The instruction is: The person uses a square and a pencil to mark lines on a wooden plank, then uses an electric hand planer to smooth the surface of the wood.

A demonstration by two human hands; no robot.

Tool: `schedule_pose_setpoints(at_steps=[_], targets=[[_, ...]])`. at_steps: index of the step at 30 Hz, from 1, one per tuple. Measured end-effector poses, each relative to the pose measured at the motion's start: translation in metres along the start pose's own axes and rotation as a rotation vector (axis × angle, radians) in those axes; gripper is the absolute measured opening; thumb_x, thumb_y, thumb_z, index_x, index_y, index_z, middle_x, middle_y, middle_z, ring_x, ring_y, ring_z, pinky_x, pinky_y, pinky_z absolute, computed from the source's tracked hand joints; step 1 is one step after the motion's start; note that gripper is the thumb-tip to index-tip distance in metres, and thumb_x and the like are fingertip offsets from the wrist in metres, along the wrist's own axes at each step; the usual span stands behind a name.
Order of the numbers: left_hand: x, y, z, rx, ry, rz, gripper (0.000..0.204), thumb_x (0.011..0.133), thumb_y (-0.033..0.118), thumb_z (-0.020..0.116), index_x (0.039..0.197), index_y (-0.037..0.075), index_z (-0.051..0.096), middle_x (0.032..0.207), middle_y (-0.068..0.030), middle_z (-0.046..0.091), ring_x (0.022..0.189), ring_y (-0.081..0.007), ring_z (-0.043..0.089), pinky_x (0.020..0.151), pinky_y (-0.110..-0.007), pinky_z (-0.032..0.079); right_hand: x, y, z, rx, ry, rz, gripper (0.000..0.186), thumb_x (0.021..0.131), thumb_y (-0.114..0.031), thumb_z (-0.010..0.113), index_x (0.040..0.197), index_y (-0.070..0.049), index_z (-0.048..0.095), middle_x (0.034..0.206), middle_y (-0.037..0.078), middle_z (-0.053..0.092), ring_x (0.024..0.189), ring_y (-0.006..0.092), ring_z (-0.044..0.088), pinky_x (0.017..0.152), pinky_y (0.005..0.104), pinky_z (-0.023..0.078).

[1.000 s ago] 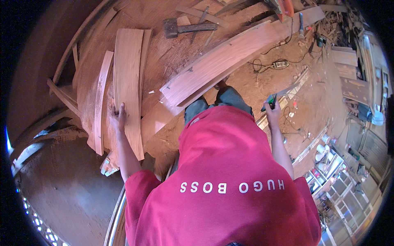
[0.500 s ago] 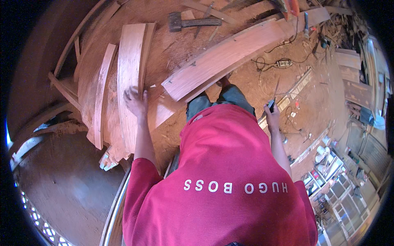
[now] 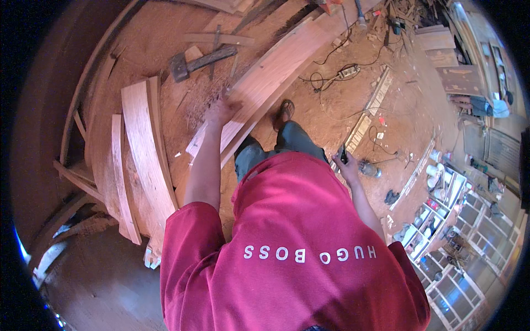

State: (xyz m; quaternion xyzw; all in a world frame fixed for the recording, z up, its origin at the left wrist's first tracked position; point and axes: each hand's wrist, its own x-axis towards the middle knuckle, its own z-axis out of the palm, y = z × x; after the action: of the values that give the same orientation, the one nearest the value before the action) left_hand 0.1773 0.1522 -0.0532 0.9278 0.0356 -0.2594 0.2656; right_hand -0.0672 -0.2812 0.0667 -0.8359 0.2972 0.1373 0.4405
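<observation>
My left hand (image 3: 221, 110) reaches forward over the left edge of a long, curved wooden board (image 3: 279, 74), its fingers apart. Whether it touches the wood cannot be told. Low on my right side, my right hand (image 3: 348, 166) is closed round a small dark-handled tool (image 3: 344, 156); its tip is hard to make out. A second board lies under the long one. To the left lie a wide curved board (image 3: 144, 135) and a narrower curved strip (image 3: 122, 176). A heavy hammer (image 3: 179, 67) rests beyond my left hand.
A power strip (image 3: 349, 71) with trailing cables lies on the dusty floor to the right. A long pale strip of wood (image 3: 367, 113) runs near my right hand. Stacked boards (image 3: 458, 80) stand at the far right. A white frame (image 3: 458, 292) is at lower right.
My left hand has moved right and away from the wide left board to the long curved board. My view has shifted, and my right hand still grips the dark-handled tool.
</observation>
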Motion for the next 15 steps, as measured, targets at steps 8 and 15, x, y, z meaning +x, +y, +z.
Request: schedule_pose_setpoints(at_steps=[8, 15], targets=[[0.058, -0.001, 0.023, -0.287, 0.102, 0.082, 0.077, 0.078, 0.056, 0.078, 0.129, 0.001, 0.061, 0.114, -0.024, 0.069, 0.109, -0.0395, 0.066, 0.094, -0.044, 0.051, 0.05, 0.056, -0.063, -0.122, -0.061, 0.031, 0.039, 0.085, -0.033, 0.079, 0.103, -0.002, 0.064, 0.075, -0.002, 0.054, 0.068, 0.0088, 0.049, 0.063, 0.0267, 0.044], [-0.025, 0.104, -0.03, -0.109, 0.207, 0.085, 0.057, 0.069, 0.043, 0.087, 0.107, 0.004, 0.07, 0.097, -0.0193, 0.07, 0.091, -0.0365, 0.068, 0.082, -0.045, 0.053, 0.124, 0.084, -0.133, -0.326, -0.105, 0.073, 0.048, 0.082, -0.037, 0.079, 0.114, -0.004, 0.066, 0.088, 0.01, 0.069, 0.08, 0.0215, 0.063, 0.076, 0.0356, 0.051]])
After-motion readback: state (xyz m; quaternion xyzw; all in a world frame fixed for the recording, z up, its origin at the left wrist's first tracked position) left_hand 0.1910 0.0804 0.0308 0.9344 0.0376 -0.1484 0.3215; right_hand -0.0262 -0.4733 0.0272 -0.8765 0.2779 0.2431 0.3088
